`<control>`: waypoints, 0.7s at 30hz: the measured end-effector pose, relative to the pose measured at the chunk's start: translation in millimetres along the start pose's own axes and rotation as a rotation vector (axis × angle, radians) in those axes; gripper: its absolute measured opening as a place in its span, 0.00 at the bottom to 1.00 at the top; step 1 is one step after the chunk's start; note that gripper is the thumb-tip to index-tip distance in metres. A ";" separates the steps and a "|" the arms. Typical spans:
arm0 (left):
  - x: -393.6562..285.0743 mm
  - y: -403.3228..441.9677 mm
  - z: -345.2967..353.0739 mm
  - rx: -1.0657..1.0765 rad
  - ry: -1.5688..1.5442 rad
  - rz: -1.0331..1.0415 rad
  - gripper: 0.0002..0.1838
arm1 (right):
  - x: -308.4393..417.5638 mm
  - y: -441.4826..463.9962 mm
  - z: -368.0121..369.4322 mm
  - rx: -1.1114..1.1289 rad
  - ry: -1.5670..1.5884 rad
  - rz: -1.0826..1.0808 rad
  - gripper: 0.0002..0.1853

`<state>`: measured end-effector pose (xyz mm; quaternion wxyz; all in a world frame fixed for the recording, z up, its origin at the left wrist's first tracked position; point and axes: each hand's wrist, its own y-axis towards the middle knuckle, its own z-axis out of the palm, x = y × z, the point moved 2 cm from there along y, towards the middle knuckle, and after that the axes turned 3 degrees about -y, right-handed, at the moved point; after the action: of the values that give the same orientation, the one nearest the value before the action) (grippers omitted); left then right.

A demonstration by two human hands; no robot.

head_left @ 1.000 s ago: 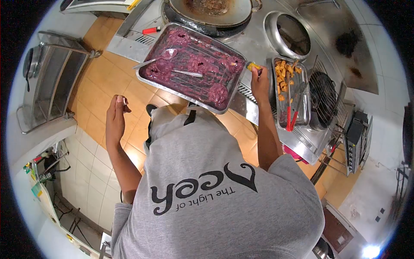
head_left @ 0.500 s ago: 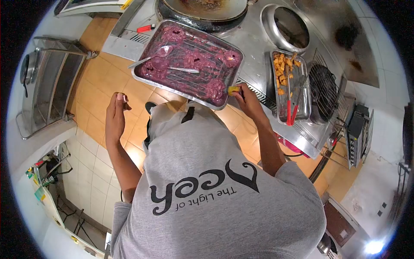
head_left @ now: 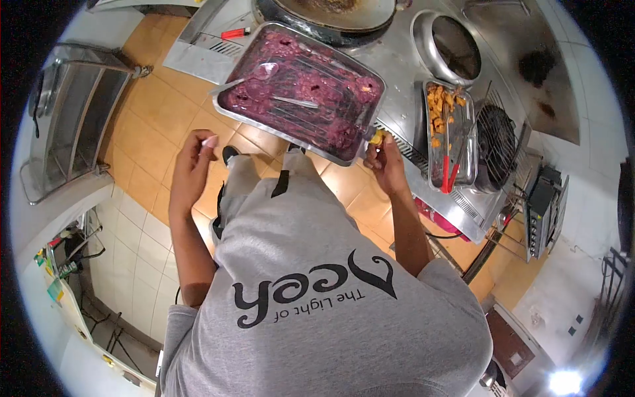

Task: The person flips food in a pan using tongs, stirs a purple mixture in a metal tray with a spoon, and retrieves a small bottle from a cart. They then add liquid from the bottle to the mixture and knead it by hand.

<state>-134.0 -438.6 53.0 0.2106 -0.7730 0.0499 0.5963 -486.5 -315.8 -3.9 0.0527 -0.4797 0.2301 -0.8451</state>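
Note:
A metal tray (head_left: 304,147) lies at the counter's front edge, spread with grooved purple mash (head_left: 331,92). A spoon (head_left: 248,78) rests over its left side, and a second metal utensil (head_left: 296,102) lies in the mash. By the tray's near right corner, my right hand (head_left: 389,165) pinches a small yellow piece (head_left: 378,136) whose kind is unclear. My left hand (head_left: 192,169) is held in the air left of the tray, fingers curled together. Something pale pink shows at its fingertips; I cannot tell whether it is a nail or a small object.
A smaller tray (head_left: 433,165) holds orange-brown pieces and red-handled tongs (head_left: 451,173). Behind the purple tray stands a large wok (head_left: 331,30). A red lighter (head_left: 235,33) lies on the steel counter (head_left: 403,92). A wire rack (head_left: 496,132) is at the right, a metal shelf unit (head_left: 83,119) at the left.
My left hand has risen a little and moved right, its fingers curling more. My right hand has turned, still with the yellow piece. The counter has shifted slightly right in view.

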 end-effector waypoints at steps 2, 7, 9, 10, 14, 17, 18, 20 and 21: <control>-6.0 -0.9 6.1 0.034 -0.148 0.026 0.08 | -0.8 -2.1 36.7 0.012 0.083 0.107 0.19; -9.6 -13.3 -10.5 0.136 -0.295 0.102 0.11 | -35.6 3.9 150.7 0.251 0.203 0.279 0.19; -4.8 -24.5 -39.5 0.109 -0.258 0.189 0.10 | -53.1 8.1 205.4 0.442 0.152 0.258 0.22; 2.6 -32.0 -61.5 0.084 -0.261 0.172 0.11 | -66.1 11.1 229.0 0.460 0.106 0.263 0.22; 46.4 -73.8 -170.6 -0.028 -0.254 0.147 0.12 | -127.3 18.5 336.5 0.537 -0.039 0.273 0.22; 70.2 -119.9 -254.2 -0.140 -0.258 0.115 0.11 | -171.4 12.1 419.5 0.621 -0.131 0.308 0.23; 75.7 -135.5 -280.4 -0.174 -0.203 0.119 0.11 | -189.0 9.0 447.0 0.657 -0.151 0.316 0.23; 81.5 -163.8 -329.7 -0.242 -0.090 0.124 0.10 | -222.9 3.8 502.8 0.735 -0.190 0.328 0.23; 87.1 -177.1 -350.3 -0.314 -0.122 0.110 0.10 | -236.4 -2.7 533.3 0.747 -0.214 0.320 0.22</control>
<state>264.5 -397.8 88.2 0.0569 -0.7550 -0.0146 0.6531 85.5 -420.6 42.7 0.3772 -0.4711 -0.0272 -0.7969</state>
